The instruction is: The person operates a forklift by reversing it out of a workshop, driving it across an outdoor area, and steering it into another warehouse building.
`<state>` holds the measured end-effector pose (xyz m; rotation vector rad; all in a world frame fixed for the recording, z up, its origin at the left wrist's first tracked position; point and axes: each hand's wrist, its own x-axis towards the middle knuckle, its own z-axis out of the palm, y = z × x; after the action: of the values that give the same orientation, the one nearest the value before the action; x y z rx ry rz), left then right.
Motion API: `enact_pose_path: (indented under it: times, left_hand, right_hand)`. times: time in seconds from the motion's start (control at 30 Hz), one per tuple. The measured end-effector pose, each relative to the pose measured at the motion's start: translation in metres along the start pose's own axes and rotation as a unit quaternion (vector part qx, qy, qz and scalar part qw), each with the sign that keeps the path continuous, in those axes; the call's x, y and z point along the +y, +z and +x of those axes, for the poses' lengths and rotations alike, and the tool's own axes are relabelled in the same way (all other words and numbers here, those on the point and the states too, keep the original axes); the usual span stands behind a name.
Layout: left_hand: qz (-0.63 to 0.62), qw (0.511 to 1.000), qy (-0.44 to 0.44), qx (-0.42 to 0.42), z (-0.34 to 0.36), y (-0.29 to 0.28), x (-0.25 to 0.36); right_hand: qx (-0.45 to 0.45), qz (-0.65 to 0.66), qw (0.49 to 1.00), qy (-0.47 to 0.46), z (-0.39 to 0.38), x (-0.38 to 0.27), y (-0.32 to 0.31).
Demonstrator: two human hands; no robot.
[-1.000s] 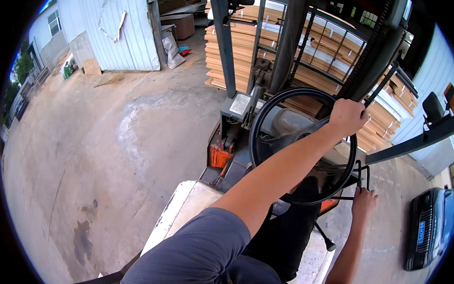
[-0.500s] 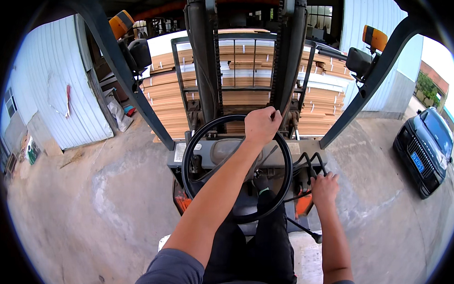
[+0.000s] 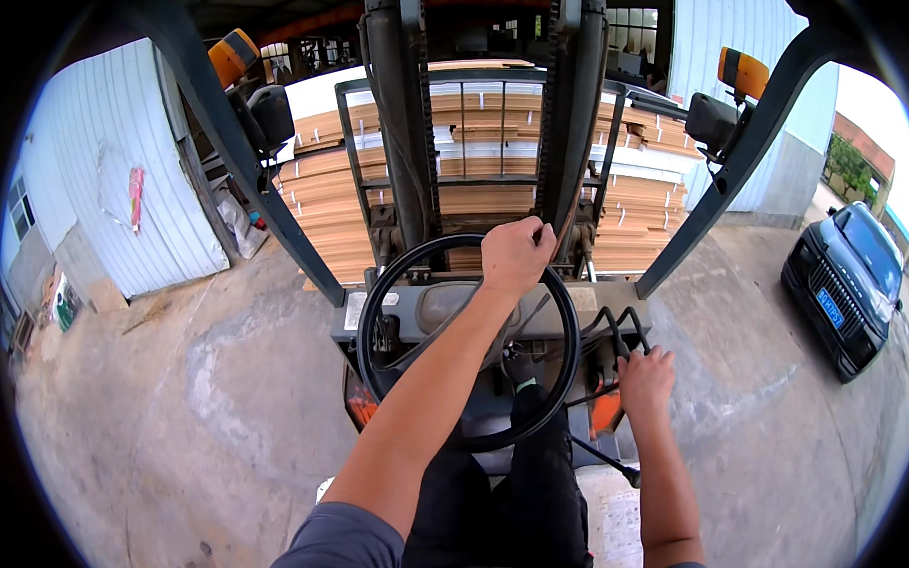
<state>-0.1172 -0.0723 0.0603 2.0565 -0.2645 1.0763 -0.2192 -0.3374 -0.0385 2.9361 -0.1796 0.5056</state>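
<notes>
I sit on a forklift with a black steering wheel (image 3: pixel 489 440). My left hand (image 3: pixel 516 254) is closed on the upper right of its rim, with the forearm crossing the wheel. My right hand (image 3: pixel 643 381) is closed on the black control levers (image 3: pixel 606 324) right of the wheel. Beyond the dashboard (image 3: pixel 358 311) rises the dark mast (image 3: pixel 405 132) with a load backrest (image 3: pixel 488 180). Behind them stands a tall, wide stack of tan and white boards (image 3: pixel 327 219). My dark-trousered legs (image 3: pixel 537 497) are below the wheel.
A dark car (image 3: pixel 839 297) is parked at the right on the concrete ground (image 3: pixel 219 436). White metal walls (image 3: pixel 127 192) flank a dark open building entrance (image 3: pixel 494 25). Two roof posts (image 3: pixel 744 164) carry mirrors (image 3: pixel 711 118) and orange lamps (image 3: pixel 742 72). A sack (image 3: pixel 244 232) lies by the left wall.
My view has swung from the left to straight ahead, centring the mast, boards and wheel, and has barely shifted over the last half second. Both hands have kept their places.
</notes>
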Motion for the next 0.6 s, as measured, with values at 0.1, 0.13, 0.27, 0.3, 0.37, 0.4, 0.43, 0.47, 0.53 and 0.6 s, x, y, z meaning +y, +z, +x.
enact_pose_path:
  times: [0.1, 0.13, 0.27, 0.3, 0.37, 0.4, 0.43, 0.47, 0.53, 0.6]
  left_hand:
    - [-0.005, 1.000, 0.000, 0.005, 0.003, 0.002, -0.001]
    - [-0.014, 1.000, -0.001, 0.013, 0.004, 0.003, 0.000]
    - [-0.017, 1.000, 0.014, 0.016, 0.007, 0.003, 0.001]
    - [-0.016, 1.000, 0.012, 0.014, 0.007, 0.004, 0.002]
    - [-0.016, 1.000, 0.010, 0.012, 0.009, 0.005, 0.002]
    - [-0.023, 1.000, 0.012, 0.015, 0.009, 0.005, 0.002]
    - [-0.030, 0.999, 0.014, 0.018, 0.009, 0.005, 0.001]
    - [-0.030, 0.999, 0.014, 0.019, 0.008, 0.004, 0.000]
    - [-0.039, 0.999, 0.000, 0.001, 0.006, 0.002, -0.001]
    - [-0.038, 0.999, 0.009, 0.007, 0.006, 0.002, -0.002]
  right_hand:
    - [0.007, 0.001, 1.000, 0.000, 0.002, 0.000, -0.001]
    - [0.018, 0.013, 1.000, -0.001, 0.003, 0.000, -0.003]
    - [0.030, 0.038, 0.999, 0.004, 0.006, 0.001, -0.001]
    - [0.031, 0.037, 0.999, 0.004, 0.007, 0.002, 0.000]
    - [0.033, 0.054, 0.998, 0.004, 0.008, 0.003, 0.001]
    - [0.034, 0.054, 0.998, 0.004, 0.008, 0.002, 0.002]
    - [0.034, 0.058, 0.998, 0.004, 0.008, 0.001, 0.002]
    - [0.034, 0.061, 0.998, 0.003, 0.008, 0.001, 0.002]
    - [0.044, 0.064, 0.997, -0.001, 0.006, 0.001, 0.007]
    - [0.054, 0.066, 0.996, -0.006, 0.006, 0.000, 0.009]
